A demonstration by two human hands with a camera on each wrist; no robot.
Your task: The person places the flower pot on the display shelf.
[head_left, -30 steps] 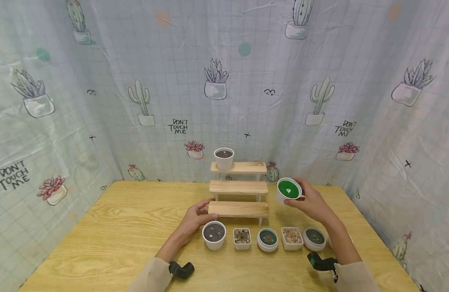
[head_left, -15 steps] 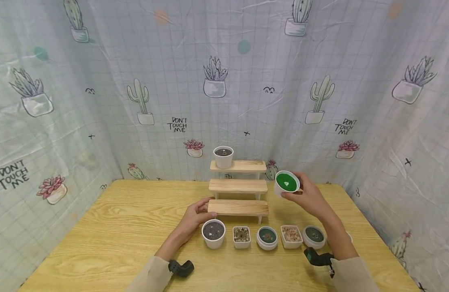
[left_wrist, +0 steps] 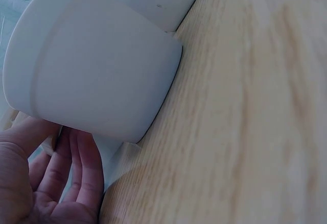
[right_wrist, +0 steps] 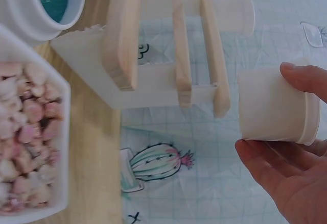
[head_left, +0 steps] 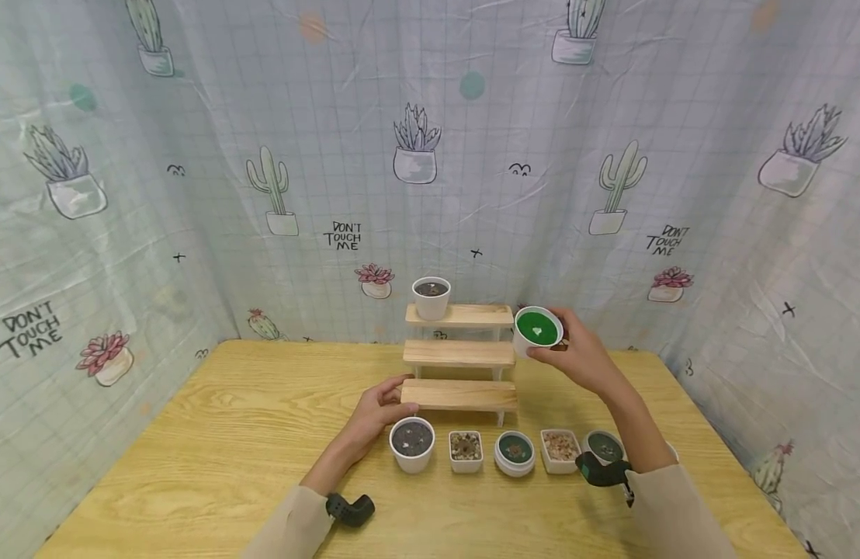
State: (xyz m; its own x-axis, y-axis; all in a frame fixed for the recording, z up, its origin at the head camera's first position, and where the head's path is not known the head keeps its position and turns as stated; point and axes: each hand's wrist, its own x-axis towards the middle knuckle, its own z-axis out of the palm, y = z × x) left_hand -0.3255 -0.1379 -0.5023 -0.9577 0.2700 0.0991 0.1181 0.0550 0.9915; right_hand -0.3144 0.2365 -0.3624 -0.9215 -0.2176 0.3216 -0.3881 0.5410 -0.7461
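Note:
My right hand [head_left: 582, 355] holds a round white pot [head_left: 538, 329] filled with green, thumb on one side and fingers on the other. The pot is in the air by the right end of the top step of a three-step wooden plant stand [head_left: 458, 394]; the right wrist view shows a gap between this pot [right_wrist: 273, 106] and the step. My left hand [head_left: 371, 413] grips the left end of the lowest step. A white pot with dark soil [head_left: 412, 439] stands in front of that hand. Another dark-soil pot [head_left: 431, 290] sits on the top step's left part.
Along the stand's front are a square pot of pebbles [head_left: 466, 446], a round green-filled pot [head_left: 515, 450], a square pot of pinkish stones [head_left: 560, 446] and another round pot [head_left: 605, 446]. My right forearm partly hides one more at the far right. A printed curtain [head_left: 318, 287] hangs behind.
My right hand has lifted the green-filled pot and brought it leftward, close to the top step. The left hand keeps its grip on the lowest step.

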